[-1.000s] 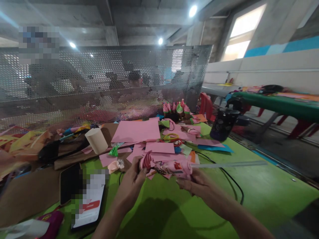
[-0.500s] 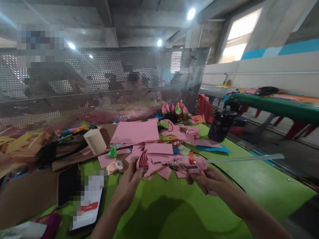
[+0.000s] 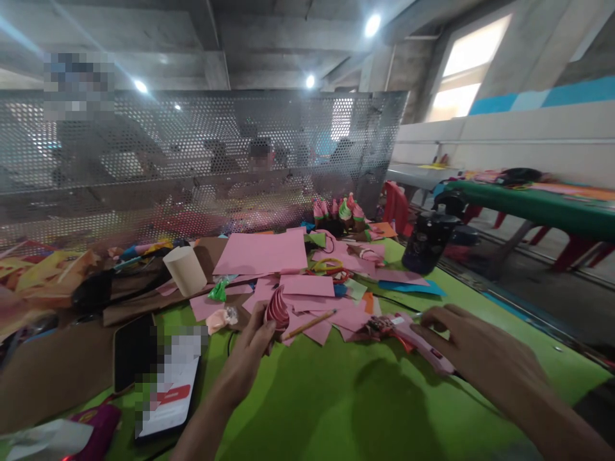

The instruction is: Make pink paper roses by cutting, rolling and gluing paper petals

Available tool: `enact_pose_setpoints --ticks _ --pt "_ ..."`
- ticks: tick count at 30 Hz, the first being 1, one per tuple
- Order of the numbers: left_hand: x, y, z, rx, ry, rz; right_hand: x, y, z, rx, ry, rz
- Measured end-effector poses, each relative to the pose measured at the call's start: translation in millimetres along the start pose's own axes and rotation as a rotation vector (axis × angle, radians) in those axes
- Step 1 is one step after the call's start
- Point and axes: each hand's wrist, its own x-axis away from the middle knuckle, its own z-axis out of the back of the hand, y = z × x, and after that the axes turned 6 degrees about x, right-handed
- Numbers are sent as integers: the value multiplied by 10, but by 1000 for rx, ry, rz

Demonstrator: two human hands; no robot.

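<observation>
My left hand (image 3: 252,346) is closed around a pink swirled paper craft piece (image 3: 277,310), shaped like a frosting peak, and holds it upright over the green table's near side. A pink glue gun (image 3: 423,346) with a dirty, glue-crusted nozzle rests at the right, nozzle to the left. Over its back end is my right hand (image 3: 461,339), fingers bent and apart, thumb and index tips close to the gun. Most of the clear glue stick is hidden by this hand. Between both hands a pencil (image 3: 310,324) lies on pink paper sheets (image 3: 306,286).
At the left are a phone (image 3: 168,397), a dark device (image 3: 134,352) and a cream roll (image 3: 185,270). Scissors (image 3: 329,266) lie among papers, with finished swirl crafts (image 3: 344,211) behind. A dark bottle (image 3: 429,240) stands at right. A perforated metal screen (image 3: 192,160) closes the back.
The glue gun has gone from my right hand's grip down onto the table, its handle now pointing right. My right hand has shifted right and loosened. The left hand stays nearly still.
</observation>
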Motion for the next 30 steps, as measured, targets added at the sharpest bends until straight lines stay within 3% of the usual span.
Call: enact_pose_setpoints --ticks 2,4,7,11,16,23,30 --pt "-3 1 -7 -9 -1 3 -43 -295 113 -103 21 123" --pt "-14 -14 -12 -15 -2 7 -90 -670 171 -314 -43 299" --pt "-33 -46 -15 -10 -11 4 -152 -1198 130 -571 -86 468" --pt "-21 7 -27 -22 11 21 -213 -1574 -44 -649 -55 506" --pt "31 171 -55 -56 -9 58 -247 -1670 -211 -615 13 538" --pt "-14 83 -67 -48 12 29 -253 -1692 -297 -488 85 555" --pt "27 168 -60 -40 -37 21 -245 -1701 -324 -446 79 600"
